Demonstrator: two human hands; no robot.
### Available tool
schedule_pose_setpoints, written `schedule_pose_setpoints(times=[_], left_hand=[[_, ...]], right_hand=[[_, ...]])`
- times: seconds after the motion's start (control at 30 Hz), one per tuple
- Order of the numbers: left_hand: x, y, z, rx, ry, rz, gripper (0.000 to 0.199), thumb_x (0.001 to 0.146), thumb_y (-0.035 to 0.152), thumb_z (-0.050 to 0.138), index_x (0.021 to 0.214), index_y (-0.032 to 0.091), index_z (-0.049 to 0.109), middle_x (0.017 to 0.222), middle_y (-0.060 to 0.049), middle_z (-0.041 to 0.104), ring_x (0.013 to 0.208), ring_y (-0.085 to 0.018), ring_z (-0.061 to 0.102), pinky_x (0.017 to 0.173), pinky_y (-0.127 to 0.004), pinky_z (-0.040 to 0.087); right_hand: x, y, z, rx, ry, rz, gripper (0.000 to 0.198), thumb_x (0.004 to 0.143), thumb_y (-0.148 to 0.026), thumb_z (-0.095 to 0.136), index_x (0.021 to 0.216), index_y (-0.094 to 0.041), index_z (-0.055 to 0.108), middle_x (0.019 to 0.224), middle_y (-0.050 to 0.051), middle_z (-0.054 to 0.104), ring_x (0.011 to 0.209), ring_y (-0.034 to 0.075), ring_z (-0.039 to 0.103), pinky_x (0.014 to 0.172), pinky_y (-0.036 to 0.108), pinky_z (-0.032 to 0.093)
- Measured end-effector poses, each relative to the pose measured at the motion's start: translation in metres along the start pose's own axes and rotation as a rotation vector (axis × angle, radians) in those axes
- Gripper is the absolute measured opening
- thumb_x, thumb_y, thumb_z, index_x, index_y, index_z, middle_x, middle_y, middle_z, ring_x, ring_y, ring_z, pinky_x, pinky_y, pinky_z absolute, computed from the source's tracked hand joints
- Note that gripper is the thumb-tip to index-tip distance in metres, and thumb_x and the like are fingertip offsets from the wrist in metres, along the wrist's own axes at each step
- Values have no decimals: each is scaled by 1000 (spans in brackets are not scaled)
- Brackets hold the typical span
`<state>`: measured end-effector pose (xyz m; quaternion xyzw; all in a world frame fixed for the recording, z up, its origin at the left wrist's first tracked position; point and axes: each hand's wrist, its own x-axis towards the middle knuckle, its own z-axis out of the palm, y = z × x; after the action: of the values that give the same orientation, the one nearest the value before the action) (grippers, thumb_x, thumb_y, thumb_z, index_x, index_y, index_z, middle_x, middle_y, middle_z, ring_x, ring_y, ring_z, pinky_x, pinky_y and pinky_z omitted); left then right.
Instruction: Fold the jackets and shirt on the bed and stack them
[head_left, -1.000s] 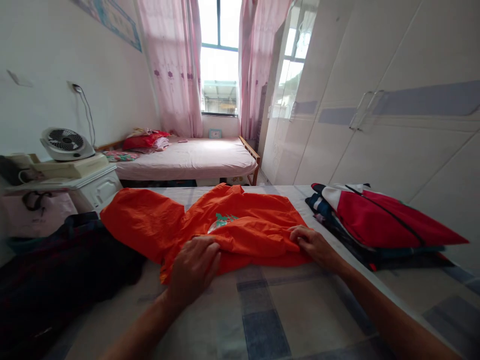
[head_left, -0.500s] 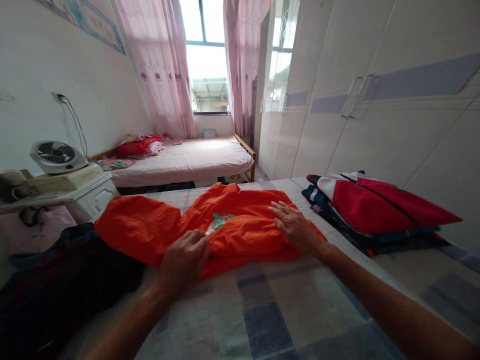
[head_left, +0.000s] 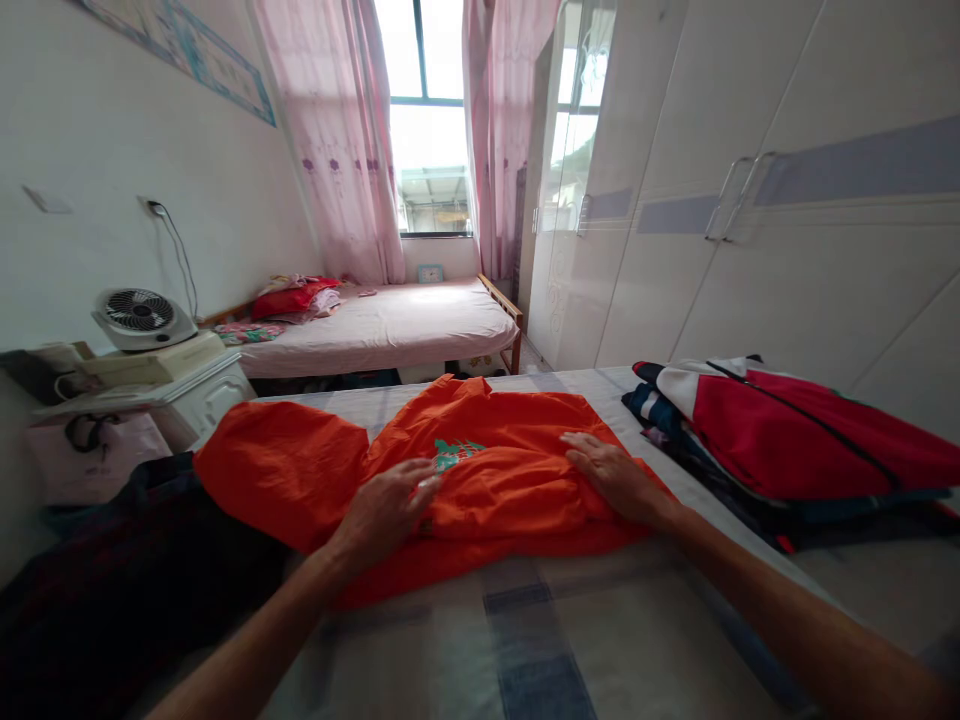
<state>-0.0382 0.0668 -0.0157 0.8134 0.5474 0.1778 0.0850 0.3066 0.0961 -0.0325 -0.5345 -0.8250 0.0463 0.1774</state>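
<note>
An orange garment (head_left: 517, 430) with a green and white print lies spread and wrinkled on the bed (head_left: 420, 650); it looks like a jacket or shirt. One puffed sleeve (head_left: 281, 465) reaches out to the left. My left hand (head_left: 390, 505) is over the garment just below the print, its fingers stretched and a little apart, gripping nothing. On the right part of the garment rests my right hand (head_left: 611, 475), flat with fingers extended. Whether the left fingertips touch the cloth I cannot tell.
Right of the garment is a stack of folded clothes (head_left: 810, 430), red and white on top. Dark clothing (head_left: 150, 570) is heaped at the left. Beyond stand a cabinet with a fan (head_left: 142, 315), a second bed (head_left: 420, 325) and a white wardrobe (head_left: 675, 290).
My left hand has loosened from a closed grip on the cloth, and its fingers are now extended. My right hand stays flat on the garment. The view has shifted slightly left.
</note>
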Motion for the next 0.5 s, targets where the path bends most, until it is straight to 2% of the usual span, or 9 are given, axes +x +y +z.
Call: schedule_pose_setpoints(times=[0.1, 0.17, 0.27, 0.37, 0.5], left_hand=[[49, -19, -19, 7, 154, -129, 45, 88, 40, 39, 121, 16, 58, 132, -11, 54, 122, -25, 48, 101, -35, 35], [84, -39, -23, -1, 161, -197, 47, 85, 37, 43, 119, 10, 58, 130, -17, 54, 122, -30, 47, 101, -39, 34], [128, -68, -18, -60, 132, -296, 50, 79, 41, 51, 111, 4, 60, 121, -25, 58, 116, -35, 52, 93, -40, 39], [158, -87, -6, -159, 109, -345, 53, 72, 45, 59, 107, 6, 61, 108, -23, 65, 107, -35, 57, 83, -36, 43], [181, -95, 9, -312, 116, -373, 50, 59, 39, 71, 100, 11, 63, 86, -15, 69, 94, -32, 61, 70, -31, 44]], right_hand=[[28, 28, -13, -39, 144, 123, 49, 92, -36, 31, 130, -11, 49, 133, 13, 51, 124, 23, 45, 106, 36, 32], [48, 51, -15, -73, 149, 206, 48, 89, -31, 36, 130, -8, 49, 133, 16, 50, 124, 26, 45, 105, 39, 32], [76, 85, -10, -78, 109, 256, 50, 86, -25, 39, 131, -7, 48, 135, 18, 48, 125, 30, 43, 103, 45, 33], [96, 107, -4, -56, 50, 262, 54, 79, -18, 44, 132, -10, 48, 136, 15, 47, 126, 27, 43, 104, 41, 33], [111, 117, 0, -8, -27, 223, 60, 71, -15, 49, 131, -10, 49, 132, 11, 54, 120, 20, 50, 101, 27, 36]])
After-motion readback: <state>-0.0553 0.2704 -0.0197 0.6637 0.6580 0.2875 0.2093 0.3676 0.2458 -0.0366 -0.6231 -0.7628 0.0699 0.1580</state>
